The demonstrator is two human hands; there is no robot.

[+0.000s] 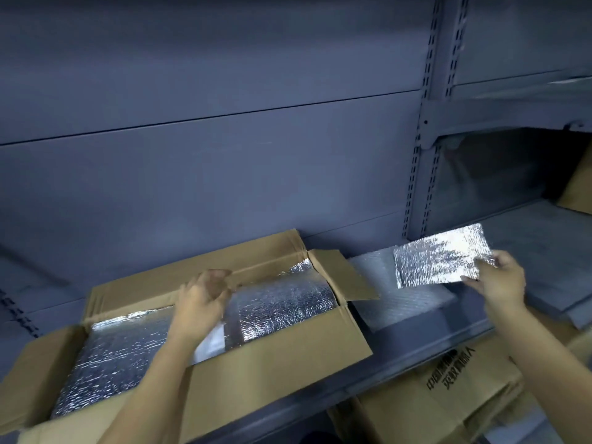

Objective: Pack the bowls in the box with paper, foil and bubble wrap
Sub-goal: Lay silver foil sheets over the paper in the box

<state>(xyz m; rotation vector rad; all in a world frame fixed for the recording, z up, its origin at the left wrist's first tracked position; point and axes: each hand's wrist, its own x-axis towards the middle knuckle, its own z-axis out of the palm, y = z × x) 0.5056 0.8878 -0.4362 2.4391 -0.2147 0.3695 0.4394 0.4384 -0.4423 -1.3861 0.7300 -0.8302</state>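
Foil (282, 302) lines 1 box (272, 363); right hand (499, 283) pinches 1 foil sheet (442, 257); left hand (201, 299): grip unclear.

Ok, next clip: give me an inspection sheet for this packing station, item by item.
Surface: grey metal shelf, carrying the box and the wrap.
Job's things: open cardboard box with foil lining; loose foil sheet held above a bubble wrap stack; no bowls seen.
Clutter: printed cartons under the shelf; another cardboard piece at far right.
Hands: left hand over the box's rear edge, blurred, grip unclear; right hand pinches the foil sheet.
Cables: nothing seen.
Surroundings: grey back panel and slotted upright of the shelving.
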